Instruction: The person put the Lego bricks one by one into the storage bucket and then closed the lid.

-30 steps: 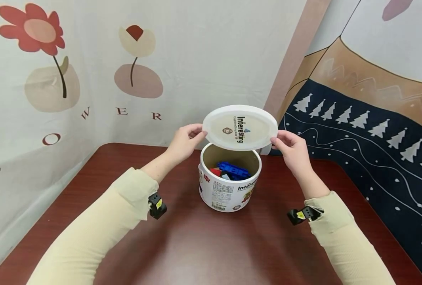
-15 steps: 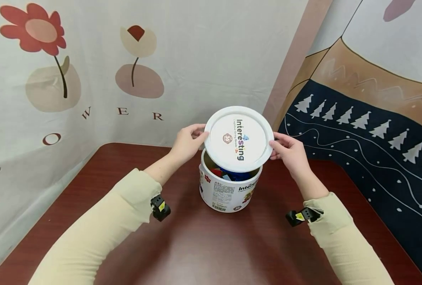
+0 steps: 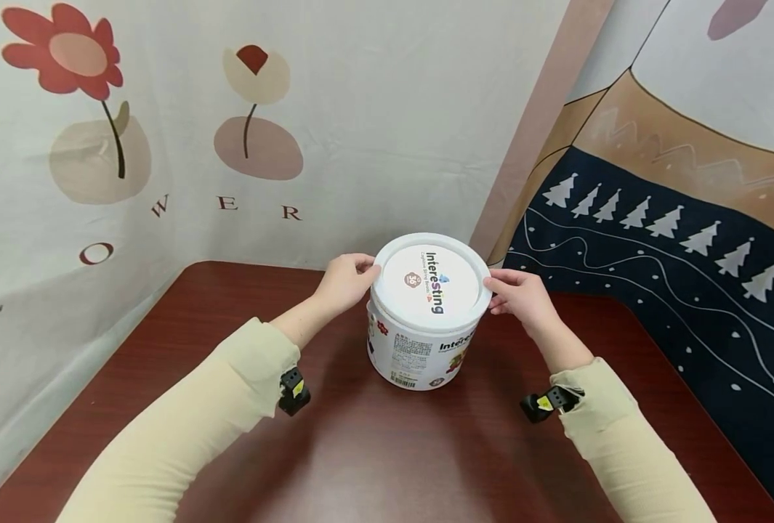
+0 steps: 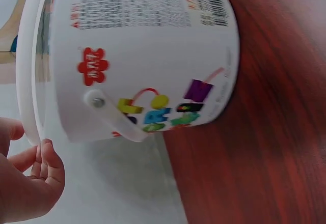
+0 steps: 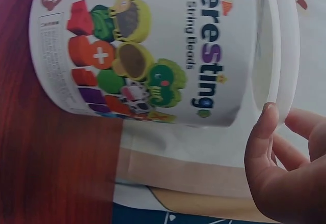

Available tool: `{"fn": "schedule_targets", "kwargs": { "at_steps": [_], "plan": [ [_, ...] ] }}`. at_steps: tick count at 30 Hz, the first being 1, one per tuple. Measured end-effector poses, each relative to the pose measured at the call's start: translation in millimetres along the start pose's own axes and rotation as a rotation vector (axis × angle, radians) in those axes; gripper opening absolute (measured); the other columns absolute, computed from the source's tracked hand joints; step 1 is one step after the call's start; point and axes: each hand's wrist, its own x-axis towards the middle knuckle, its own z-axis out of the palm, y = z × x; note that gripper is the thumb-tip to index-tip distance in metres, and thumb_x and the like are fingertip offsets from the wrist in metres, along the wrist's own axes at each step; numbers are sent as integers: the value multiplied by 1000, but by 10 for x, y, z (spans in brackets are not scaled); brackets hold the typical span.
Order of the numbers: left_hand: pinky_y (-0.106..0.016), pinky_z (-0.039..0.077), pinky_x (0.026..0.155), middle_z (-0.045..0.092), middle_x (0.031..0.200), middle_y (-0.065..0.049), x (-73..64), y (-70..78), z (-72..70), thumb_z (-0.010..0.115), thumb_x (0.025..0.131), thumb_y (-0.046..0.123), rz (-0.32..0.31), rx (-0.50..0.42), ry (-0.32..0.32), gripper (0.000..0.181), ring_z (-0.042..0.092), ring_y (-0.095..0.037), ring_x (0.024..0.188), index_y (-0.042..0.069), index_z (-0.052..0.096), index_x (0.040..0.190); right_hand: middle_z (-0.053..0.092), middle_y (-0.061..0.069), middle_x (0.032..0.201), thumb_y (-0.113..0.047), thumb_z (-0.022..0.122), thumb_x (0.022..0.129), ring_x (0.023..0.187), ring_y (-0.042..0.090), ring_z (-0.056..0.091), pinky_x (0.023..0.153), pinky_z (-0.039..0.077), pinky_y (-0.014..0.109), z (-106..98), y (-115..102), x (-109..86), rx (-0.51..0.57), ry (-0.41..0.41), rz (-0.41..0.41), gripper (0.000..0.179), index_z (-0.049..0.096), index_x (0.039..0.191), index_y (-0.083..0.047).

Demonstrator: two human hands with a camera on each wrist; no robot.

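Note:
A round white lid printed "Interesting" lies over the mouth of a white printed bucket on the table. My left hand pinches the lid's left edge between thumb and fingers. On the opposite edge, my right hand pinches it likewise. Both wrist views show a narrow gap between the lid and the bucket's rim, so the lid sits slightly above it. A white carrying handle hangs against the bucket's side in the left wrist view. The bucket's contents are hidden beneath the lid.
The bucket stands on a dark red wooden table, toward its back edge. Behind the table hangs a pale curtain with flower prints. A dark blue cloth with white trees hangs at the right.
Both hands have brought the lid down from a tilted position above the bucket to nearly level over its mouth. The blue and red pieces inside are now covered.

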Motion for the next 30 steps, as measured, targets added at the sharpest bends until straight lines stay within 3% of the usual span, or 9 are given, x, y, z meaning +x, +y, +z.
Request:
{"fn": "schedule_targets", "kwargs": {
  "at_steps": [5, 11, 15, 20, 25, 30],
  "plan": [
    [-39, 50, 90, 63, 119, -14, -45, -29, 30, 46, 96, 22, -25, 22, -9, 35, 58, -25, 107, 2, 60, 122, 60, -6, 76, -19, 56, 94, 58, 6, 57, 61, 52, 16, 28, 61, 12, 15, -46, 22, 42, 51, 130, 3],
    [-38, 50, 89, 63, 119, -15, -49, -78, 59, 47, 96, 22, -55, 27, -22, 35, 58, -25, 107, 1, 60, 122, 62, -3, 78, -19, 56, 94, 59, 7, 58, 60, 52, 16, 64, 99, 12, -7, -64, 54, 42, 52, 128, 4],
    [-29, 51, 75, 66, 109, -14, -47, -112, 84, 48, 95, 22, -69, 22, -15, 34, 59, -20, 91, 2, 63, 118, 63, 0, 83, -20, 56, 94, 60, 7, 58, 61, 52, 17, 92, 123, 36, -15, -72, 82, 42, 52, 129, 3],
    [-21, 45, 60, 68, 99, -13, -26, -126, 105, 50, 94, 23, -132, -27, 0, 34, 57, -14, 70, 3, 65, 117, 63, 4, 86, -19, 55, 94, 59, 8, 58, 61, 52, 17, 112, 135, 74, -21, -74, 102, 41, 52, 129, 2],
    [-28, 55, 71, 65, 113, -15, 5, -118, 107, 51, 94, 24, -192, -66, -12, 35, 64, -17, 77, 2, 63, 119, 63, 5, 87, -19, 55, 95, 59, 8, 57, 62, 52, 16, 97, 131, 90, -15, -89, 134, 42, 51, 131, 3],
    [-34, 56, 77, 63, 118, -16, -5, -111, 129, 53, 94, 22, -217, -123, -21, 35, 66, -21, 83, 1, 62, 120, 62, -2, 78, -18, 55, 94, 58, 7, 57, 61, 52, 17, 67, 137, 78, 14, -104, 155, 44, 49, 132, 4]
  ]
}}
